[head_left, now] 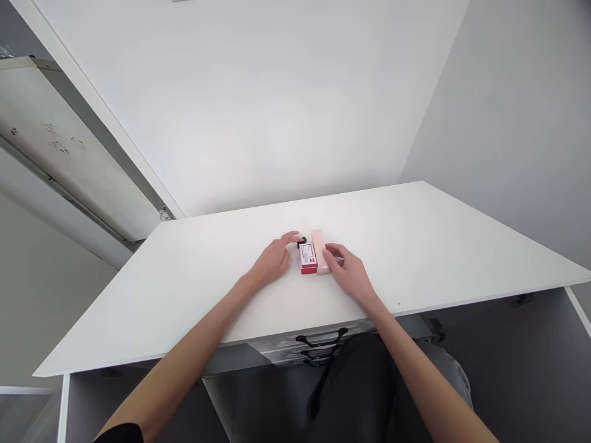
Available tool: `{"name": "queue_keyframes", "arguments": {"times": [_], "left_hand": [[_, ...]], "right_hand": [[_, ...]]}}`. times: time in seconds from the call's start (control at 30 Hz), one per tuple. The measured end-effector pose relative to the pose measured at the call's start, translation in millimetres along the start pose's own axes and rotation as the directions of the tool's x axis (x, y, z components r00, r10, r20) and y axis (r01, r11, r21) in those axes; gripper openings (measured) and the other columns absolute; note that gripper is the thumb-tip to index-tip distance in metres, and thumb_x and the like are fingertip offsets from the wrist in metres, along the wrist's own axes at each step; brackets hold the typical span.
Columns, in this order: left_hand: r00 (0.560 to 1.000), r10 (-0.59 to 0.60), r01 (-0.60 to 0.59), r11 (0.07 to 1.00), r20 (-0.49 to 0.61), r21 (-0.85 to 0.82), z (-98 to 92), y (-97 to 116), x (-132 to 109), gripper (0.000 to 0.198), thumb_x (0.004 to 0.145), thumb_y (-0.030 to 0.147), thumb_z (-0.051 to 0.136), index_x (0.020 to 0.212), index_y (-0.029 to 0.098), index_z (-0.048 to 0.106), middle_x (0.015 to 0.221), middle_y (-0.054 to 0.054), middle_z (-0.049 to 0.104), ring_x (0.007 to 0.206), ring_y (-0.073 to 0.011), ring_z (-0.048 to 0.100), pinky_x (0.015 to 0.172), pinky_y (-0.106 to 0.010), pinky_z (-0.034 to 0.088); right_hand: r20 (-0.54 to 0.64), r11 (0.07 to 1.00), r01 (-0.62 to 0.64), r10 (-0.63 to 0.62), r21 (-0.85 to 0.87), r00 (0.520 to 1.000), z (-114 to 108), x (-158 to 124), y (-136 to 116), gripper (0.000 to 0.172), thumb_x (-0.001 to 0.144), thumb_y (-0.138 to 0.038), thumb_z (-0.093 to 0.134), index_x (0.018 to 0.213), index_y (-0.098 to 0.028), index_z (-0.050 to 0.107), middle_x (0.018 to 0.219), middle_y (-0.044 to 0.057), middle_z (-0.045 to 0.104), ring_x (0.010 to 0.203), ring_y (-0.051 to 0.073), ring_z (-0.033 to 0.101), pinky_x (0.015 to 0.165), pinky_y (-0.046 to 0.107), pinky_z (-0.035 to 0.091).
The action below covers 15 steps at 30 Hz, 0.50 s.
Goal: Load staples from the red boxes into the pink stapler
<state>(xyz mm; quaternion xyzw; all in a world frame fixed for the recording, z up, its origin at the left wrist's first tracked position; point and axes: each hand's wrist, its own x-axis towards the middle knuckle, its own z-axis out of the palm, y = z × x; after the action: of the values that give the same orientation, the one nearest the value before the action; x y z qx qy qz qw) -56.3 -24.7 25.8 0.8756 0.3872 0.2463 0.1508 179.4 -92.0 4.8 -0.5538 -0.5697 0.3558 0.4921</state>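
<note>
A pink stapler (pixel 319 249) lies lengthwise on the white tabletop, close against the right side of a small red and white box (pixel 308 257). At the far end of that box sits a small black object (pixel 302 240), too small and covered to name. My left hand (pixel 276 255) rests left of the box, its index finger stretched to the black object and the thumb apart. On the other side, my right hand (pixel 347 267) has its thumb on the stapler's right edge, with the index finger beside it and the other fingers curled and partly hidden.
The white tabletop (pixel 221 283) meets a white wall (pixel 277 111) at the back. Drawers with black handles (pixel 322 338) lie under the front edge, by my dark-clothed leg (pixel 364 387). A stained white panel (pixel 69 141) stands beyond the left side.
</note>
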Motion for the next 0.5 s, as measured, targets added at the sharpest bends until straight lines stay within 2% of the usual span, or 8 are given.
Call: {"name": "queue_keyframes", "arguments": {"times": [0.17,0.3,0.4,0.5], "left_hand": [[1.000,0.001,0.000,0.999,0.005,-0.053,1.1,3.0,0.8,0.061,0.097,0.019,0.034,0.158,0.027,0.030,0.147,-0.004,0.065,0.140,-0.0233,0.056,0.119,-0.047,0.042],[0.995,-0.024,0.005,0.982,-0.097,-0.188,5.4,11.5,-0.8,0.054,0.101,0.022,0.031,0.156,0.026,0.032,0.151,-0.007,0.060,0.143,-0.0204,0.054,0.121,-0.046,0.040],[0.962,-0.196,0.125,0.934,-0.189,-0.335,14.8,24.5,1.3,0.045,0.106,0.035,0.031,0.150,0.027,0.040,0.160,-0.008,0.050,0.147,-0.0214,0.049,0.122,-0.044,0.039],[0.901,-0.399,0.286,0.841,-0.168,-0.459,26.5,35.2,5.9,0.048,0.108,0.053,0.028,0.145,0.028,0.046,0.161,-0.007,0.049,0.150,-0.0237,0.046,0.123,-0.045,0.038]], "right_hand": [[-0.002,1.000,-0.003,0.003,-0.006,1.000,0.0,-0.1,-0.2,0.046,0.099,-0.056,0.055,0.127,-0.022,0.069,0.132,0.012,0.073,0.113,0.027,0.072,0.095,0.042,0.058],[0.000,1.000,-0.010,0.010,0.011,1.000,-0.4,-0.7,-0.8,0.047,0.099,-0.056,0.055,0.127,-0.022,0.069,0.133,0.012,0.073,0.112,0.027,0.072,0.094,0.041,0.058],[-0.004,0.999,-0.016,0.016,0.029,1.000,-1.9,-0.5,0.0,0.049,0.100,-0.058,0.051,0.129,-0.022,0.068,0.134,0.012,0.073,0.108,0.026,0.073,0.097,0.043,0.057],[-0.019,0.999,-0.036,0.036,0.024,0.999,-6.2,-0.8,2.1,0.050,0.101,-0.059,0.049,0.130,-0.021,0.066,0.136,0.012,0.071,0.106,0.026,0.073,0.100,0.045,0.055]]}}
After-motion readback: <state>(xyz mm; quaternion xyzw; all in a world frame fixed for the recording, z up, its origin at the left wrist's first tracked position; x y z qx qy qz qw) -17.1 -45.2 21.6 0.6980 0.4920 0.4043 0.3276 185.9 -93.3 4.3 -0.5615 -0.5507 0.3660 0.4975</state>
